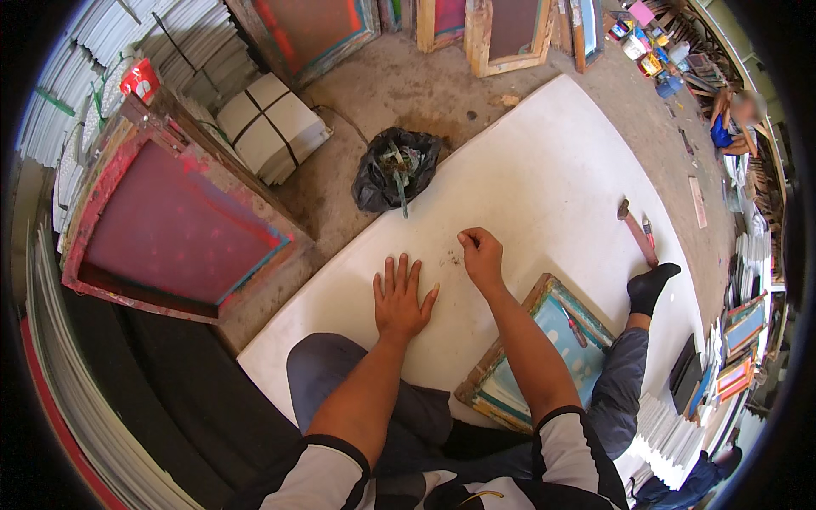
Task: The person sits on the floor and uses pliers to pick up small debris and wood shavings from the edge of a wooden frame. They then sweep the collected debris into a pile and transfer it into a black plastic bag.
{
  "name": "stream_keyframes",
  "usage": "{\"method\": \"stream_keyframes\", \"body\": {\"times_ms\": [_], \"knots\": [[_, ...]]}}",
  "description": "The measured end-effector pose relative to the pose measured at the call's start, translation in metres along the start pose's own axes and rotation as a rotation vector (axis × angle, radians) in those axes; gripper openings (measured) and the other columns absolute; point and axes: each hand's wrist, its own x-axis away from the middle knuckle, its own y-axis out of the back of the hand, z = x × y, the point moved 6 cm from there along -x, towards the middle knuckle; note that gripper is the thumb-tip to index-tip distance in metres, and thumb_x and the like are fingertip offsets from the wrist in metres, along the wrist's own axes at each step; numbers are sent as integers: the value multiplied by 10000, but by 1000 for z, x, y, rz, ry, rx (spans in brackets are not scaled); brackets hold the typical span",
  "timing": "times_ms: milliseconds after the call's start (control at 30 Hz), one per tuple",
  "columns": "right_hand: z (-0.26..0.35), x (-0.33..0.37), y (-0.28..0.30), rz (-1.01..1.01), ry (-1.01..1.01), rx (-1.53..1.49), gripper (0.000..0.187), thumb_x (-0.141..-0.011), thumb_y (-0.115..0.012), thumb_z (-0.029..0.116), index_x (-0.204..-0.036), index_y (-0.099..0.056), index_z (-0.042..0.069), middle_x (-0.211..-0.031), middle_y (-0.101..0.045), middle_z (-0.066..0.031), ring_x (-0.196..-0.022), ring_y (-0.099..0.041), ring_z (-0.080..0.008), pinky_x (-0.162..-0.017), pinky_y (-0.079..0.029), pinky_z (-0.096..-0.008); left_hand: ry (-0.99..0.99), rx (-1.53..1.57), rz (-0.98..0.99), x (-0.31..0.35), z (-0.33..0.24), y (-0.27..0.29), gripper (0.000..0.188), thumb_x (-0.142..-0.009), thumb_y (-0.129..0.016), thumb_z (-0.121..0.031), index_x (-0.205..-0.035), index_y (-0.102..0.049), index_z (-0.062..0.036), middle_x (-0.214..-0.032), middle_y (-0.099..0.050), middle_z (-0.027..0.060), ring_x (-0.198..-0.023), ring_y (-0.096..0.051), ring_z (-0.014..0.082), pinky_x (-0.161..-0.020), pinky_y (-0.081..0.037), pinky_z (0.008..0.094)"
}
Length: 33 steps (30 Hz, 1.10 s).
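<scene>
My left hand (pixel 402 299) lies flat on the large white board (pixel 544 161), fingers spread and nothing under them that shows. My right hand (pixel 483 257) is closed in a pinch just above the board; whatever its fingertips may hold is too small to make out. Between the two hands is a patch of small dark bits (pixel 449 258) on the white surface. Under my right forearm a wooden screen frame (pixel 476 374) with pale blue mesh rests by my leg, and a red-handled cutting tool (pixel 575 328) lies on it.
A black plastic bag of scraps (pixel 396 170) stands at the board's far edge. A hammer (pixel 637 234) and a small red tool (pixel 648 231) lie right. A large red-stained screen frame (pixel 161 221) leans left, near a strapped stack (pixel 270 127). Another person (pixel 735 126) sits far right.
</scene>
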Motion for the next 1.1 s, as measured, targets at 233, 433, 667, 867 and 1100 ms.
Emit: {"method": "stream_keyframes", "body": {"times_ms": [233,433,667,867,1100], "knots": [[68,-66,-31,-23,14,-123,201,-889,-734,186,-940,-744,-9,-818,-729,-184,-756,-716,-287,-732,-547,-361,-3,34,-18,1,2,0,673,-997,-473,-549,-1528,-430,-138,-1628,-308,137,-1530,-209,360,-1207,-164,593],[118,-114,-76,-23,174,107,182,-906,-708,198,-938,-761,27,-874,-712,-206,-841,-700,-367,-744,-547,-441,15,24,28,1,1,-1,705,-995,-434,-598,-1552,-397,-168,-1654,-267,98,-1550,-154,319,-1227,-112,558],[125,-109,-98,124,182,426,143,-927,-665,164,-988,-756,72,-909,-702,-178,-863,-689,-367,-753,-545,-475,5,44,-5,2,4,-1,710,-988,-468,-590,-1542,-405,-151,-1647,-275,122,-1540,-179,352,-1215,-144,591],[126,-95,-85,89,315,416,219,-883,-608,52,-1053,-737,101,-1053,-693,-134,-982,-663,-324,-806,-540,-443,-20,25,-77,2,-1,5,645,-1002,-468,-541,-1516,-454,-151,-1633,-309,126,-1528,-216,353,-1214,-159,581],[61,2,-31,145,447,548,341,-906,-595,126,-1241,-661,111,-1242,-645,-88,-1143,-588,-310,-955,-498,-427,-23,21,-81,3,-1,1,568,-1018,-460,-435,-1506,-469,-143,-1620,-334,130,-1519,-240,355,-1208,-180,578]]}}
